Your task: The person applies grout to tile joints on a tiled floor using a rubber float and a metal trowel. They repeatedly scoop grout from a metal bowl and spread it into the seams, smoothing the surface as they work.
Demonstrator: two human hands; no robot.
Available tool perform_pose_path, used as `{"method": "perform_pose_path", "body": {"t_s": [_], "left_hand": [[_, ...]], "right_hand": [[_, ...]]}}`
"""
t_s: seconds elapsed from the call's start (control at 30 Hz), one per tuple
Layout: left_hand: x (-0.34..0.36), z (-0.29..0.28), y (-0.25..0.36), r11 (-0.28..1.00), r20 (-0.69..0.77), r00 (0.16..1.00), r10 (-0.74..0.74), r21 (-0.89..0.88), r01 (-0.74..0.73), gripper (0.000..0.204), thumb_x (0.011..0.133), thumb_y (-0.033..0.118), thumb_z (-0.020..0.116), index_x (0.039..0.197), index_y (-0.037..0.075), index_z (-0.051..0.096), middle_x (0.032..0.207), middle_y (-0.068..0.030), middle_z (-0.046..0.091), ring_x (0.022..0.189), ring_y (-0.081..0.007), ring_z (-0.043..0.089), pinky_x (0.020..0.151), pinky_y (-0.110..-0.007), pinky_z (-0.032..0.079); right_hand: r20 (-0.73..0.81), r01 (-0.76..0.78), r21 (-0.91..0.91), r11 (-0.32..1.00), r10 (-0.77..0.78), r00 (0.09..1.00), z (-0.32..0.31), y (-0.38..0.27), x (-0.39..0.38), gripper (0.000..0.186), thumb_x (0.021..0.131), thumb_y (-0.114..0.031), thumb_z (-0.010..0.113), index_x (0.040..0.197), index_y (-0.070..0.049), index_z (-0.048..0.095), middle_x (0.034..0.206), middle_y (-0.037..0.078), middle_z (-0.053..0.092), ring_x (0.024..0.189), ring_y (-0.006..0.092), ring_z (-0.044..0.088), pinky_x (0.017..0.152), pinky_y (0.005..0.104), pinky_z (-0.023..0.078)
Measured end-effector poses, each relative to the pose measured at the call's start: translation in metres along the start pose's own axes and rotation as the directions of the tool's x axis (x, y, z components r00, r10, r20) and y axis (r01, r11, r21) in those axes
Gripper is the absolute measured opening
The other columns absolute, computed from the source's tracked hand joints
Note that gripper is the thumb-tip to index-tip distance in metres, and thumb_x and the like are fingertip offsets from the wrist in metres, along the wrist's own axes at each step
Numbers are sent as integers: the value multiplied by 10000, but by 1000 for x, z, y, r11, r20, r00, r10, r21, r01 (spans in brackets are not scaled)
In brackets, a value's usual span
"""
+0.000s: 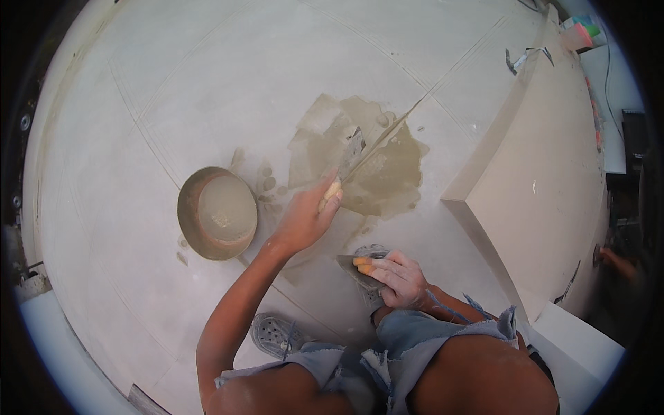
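My left hand (311, 211) grips a narrow grey trowel (353, 152), with yellow showing at my fingers, over a wet patch of greenish-grey compound (394, 180) on the pale floor (173, 104). My right hand (398, 280), dusted white, is closed on a flat grey scraper (353, 270) beside my knee, also with yellow at the fingertips. Left of my left hand a round metal pan (192, 214) holds grey compound. My grey perforated shoes (273, 335) show below.
A large beige board (526, 207) with a step edge fills the right side. A dark tool (515, 62) and a pink-and-green container (577, 38) sit at the upper right. Another person's hand (619, 263) is at the far right edge. White pieces (567, 346) lie lower right.
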State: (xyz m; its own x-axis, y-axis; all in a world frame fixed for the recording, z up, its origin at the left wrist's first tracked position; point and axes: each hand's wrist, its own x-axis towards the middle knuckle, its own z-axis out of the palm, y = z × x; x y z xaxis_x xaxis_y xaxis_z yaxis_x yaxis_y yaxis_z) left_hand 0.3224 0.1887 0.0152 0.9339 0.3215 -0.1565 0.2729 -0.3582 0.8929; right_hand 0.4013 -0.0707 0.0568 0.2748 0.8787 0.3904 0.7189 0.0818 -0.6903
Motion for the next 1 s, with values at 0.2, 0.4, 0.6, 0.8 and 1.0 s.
{"method": "perform_pose_path", "body": {"t_s": [0.2,0.4,0.6,0.8,1.0], "left_hand": [[78,28,32,971,99,990,98,206,-117,547,1059,187,592,1564,2,487,1171,-317,702,1077,-513,661,966,-527,527],[106,43,31,940,131,989,62,326,-102,599,1058,224,571,1618,78,416,1077,-307,662,1034,-484,661,913,-560,538],[106,44,42,920,126,992,30,384,-77,572,1054,245,574,1584,71,448,1059,-303,671,973,-482,679,868,-566,552],[110,29,57,903,157,987,-34,427,-37,494,1041,195,588,1492,-2,547,1061,-303,716,995,-485,684,882,-562,530],[89,23,65,885,185,973,-139,464,39,505,1046,204,585,1512,19,522,1042,-288,713,956,-488,684,845,-567,531]], "right_hand": [[-28,-146,35,989,147,989,-6,12,-23,490,712,118,704,1188,7,730,1263,137,764,796,309,674,683,355,584],[-27,-221,7,975,221,975,-19,30,-24,492,737,115,713,1213,-9,730,1263,136,761,783,317,655,680,362,576],[-14,-232,-5,973,232,973,-25,37,-25,482,750,114,716,1214,-17,733,1256,135,763,771,313,634,663,354,558],[-29,-210,7,978,210,977,-24,41,-17,479,750,115,714,1215,1,729,1260,156,760,774,324,637,672,357,556],[-40,-223,-9,975,223,974,-32,32,-8,485,751,150,676,1218,25,712,1282,185,755,904,334,711,752,387,570]]}}
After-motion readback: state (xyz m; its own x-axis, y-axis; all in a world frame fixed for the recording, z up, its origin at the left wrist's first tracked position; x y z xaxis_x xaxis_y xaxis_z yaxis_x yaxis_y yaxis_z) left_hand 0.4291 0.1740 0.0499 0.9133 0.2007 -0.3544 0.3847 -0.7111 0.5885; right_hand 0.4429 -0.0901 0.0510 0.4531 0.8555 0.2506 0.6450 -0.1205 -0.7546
